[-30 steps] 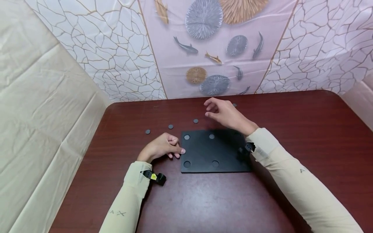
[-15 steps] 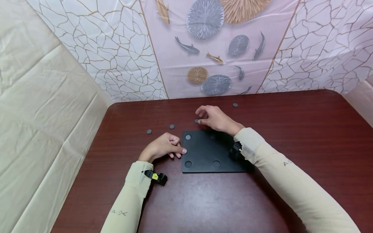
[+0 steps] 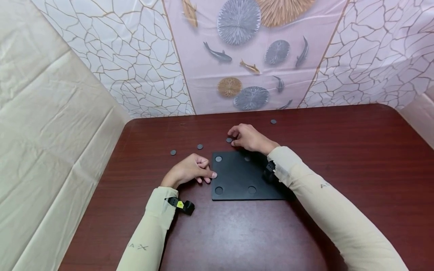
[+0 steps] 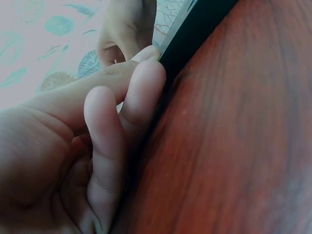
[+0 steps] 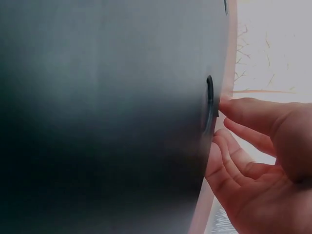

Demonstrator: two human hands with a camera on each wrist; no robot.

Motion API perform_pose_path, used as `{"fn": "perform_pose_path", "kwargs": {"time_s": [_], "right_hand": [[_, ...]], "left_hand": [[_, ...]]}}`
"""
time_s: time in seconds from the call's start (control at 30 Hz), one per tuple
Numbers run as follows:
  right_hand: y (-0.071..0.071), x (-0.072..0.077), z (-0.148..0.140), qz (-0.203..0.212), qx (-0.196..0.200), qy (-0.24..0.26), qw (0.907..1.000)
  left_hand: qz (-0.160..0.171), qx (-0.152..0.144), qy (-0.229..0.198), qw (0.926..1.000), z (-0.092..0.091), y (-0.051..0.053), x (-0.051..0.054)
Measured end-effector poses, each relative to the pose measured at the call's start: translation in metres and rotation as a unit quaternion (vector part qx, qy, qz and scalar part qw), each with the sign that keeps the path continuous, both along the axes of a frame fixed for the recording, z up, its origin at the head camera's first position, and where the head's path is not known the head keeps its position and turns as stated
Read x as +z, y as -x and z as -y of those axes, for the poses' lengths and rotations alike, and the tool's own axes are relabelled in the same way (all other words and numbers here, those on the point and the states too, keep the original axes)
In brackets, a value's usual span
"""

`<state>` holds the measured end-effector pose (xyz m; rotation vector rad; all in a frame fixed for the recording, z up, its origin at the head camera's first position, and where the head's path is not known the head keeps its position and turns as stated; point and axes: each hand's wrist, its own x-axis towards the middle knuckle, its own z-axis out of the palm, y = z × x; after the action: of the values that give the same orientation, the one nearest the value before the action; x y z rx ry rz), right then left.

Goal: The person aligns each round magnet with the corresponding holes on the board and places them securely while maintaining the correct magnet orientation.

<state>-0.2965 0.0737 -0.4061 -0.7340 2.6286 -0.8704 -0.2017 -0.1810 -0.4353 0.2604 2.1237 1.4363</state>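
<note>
A thin black board with round spots lies on the table. My left hand grips its left edge, thumb on top and the other fingers bent at the side. Beyond the far edge, my right hand has thumb and index beside a small dark disc on the table. The disc still shows, with a slight gap between fingertips. In the right wrist view the board hides most of that contact. Two upper spots look lighter grey, including the left one; a lower-left round recess looks dark.
Two more discs lie left of the board's far side, one further left and one nearer. Another disc lies near the back edge of the brown table. Patterned cloth hangs behind.
My right hand has moved left and down, from above the table behind the board to the disc, then stayed there. My left hand keeps its hold on the board.
</note>
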Motion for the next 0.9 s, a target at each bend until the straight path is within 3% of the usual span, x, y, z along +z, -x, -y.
{"fn": "perform_pose_path", "kwargs": {"time_s": [0.9], "right_hand": [[0.0043, -0.0015, 0.0017, 0.0, 0.007, -0.018, 0.9998]], "left_hand": [[0.004, -0.001, -0.002, 1.0, -0.0001, 0.0007, -0.0009]]}}
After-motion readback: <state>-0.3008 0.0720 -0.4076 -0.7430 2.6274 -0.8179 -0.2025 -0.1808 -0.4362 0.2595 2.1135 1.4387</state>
